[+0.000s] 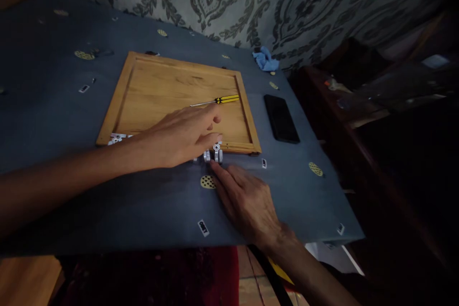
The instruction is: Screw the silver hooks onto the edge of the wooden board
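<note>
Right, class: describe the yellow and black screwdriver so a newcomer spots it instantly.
On the blue-grey patterned tablecloth lies a framed rectangular wooden panel. Toward its right side, just beyond the left hand, is the slim screwdriver. Its yellow and black handle sets it apart from the silvery metal fittings at the near edge.

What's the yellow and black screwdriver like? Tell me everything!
The screwdriver has a plastic-looking handle striped yellow and black, and a thin, silvery, metal-looking shaft. It lies on the wooden panel, handle to the right, shaft pointing left, close by the left hand; I can't tell if they touch. Its tip is too small to make out.
</note>
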Demonstrator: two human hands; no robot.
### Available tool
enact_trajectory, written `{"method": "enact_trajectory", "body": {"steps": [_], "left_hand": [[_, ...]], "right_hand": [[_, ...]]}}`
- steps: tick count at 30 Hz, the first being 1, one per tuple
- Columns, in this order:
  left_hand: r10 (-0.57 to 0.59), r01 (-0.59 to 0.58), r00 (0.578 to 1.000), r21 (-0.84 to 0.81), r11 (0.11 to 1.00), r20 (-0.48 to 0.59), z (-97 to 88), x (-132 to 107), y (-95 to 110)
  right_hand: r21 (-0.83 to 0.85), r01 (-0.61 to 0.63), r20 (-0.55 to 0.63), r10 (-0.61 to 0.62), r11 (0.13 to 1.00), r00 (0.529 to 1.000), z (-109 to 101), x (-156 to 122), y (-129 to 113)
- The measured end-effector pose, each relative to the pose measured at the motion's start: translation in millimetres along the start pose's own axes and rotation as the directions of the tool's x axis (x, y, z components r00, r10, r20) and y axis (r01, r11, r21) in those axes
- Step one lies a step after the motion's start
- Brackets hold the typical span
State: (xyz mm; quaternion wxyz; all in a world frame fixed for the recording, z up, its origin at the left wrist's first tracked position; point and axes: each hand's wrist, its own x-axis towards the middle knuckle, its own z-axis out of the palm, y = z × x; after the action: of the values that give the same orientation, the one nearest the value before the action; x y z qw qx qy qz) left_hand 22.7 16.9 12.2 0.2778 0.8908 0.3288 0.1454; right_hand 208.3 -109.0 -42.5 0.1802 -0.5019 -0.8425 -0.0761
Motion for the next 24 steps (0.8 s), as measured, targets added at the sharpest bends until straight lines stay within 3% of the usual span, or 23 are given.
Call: {"method": "enact_trajectory", "body": {"steps": [5,11,15,24], "left_hand": [[0.035,-0.039,0.993,-0.038,0.998,-0.109,-10.6,-12,1],[0.072,-0.076,0.973,-0.011,0.997,-0.219,-13.2,-29,9],[0.103,-0.096,0.975,0.046,0.994,-0.198,-8.3,-38,11],[0.082,-0.075,0.987,0.054,0.996,-0.141,2.0,-31,5]], "right_hand": [[0.023,-0.024,0.023,0.024,0.999,0.999,-2,-2,0],[0.170,-0.122,0.019,0.120,0.978,0.993,-14,-17,5],[0.271,-0.204,-0.004,0.213,0.941,0.977,-15,-19,11],[0.354,-0.373,0.081,0.369,0.858,0.926,0,11,24]]}}
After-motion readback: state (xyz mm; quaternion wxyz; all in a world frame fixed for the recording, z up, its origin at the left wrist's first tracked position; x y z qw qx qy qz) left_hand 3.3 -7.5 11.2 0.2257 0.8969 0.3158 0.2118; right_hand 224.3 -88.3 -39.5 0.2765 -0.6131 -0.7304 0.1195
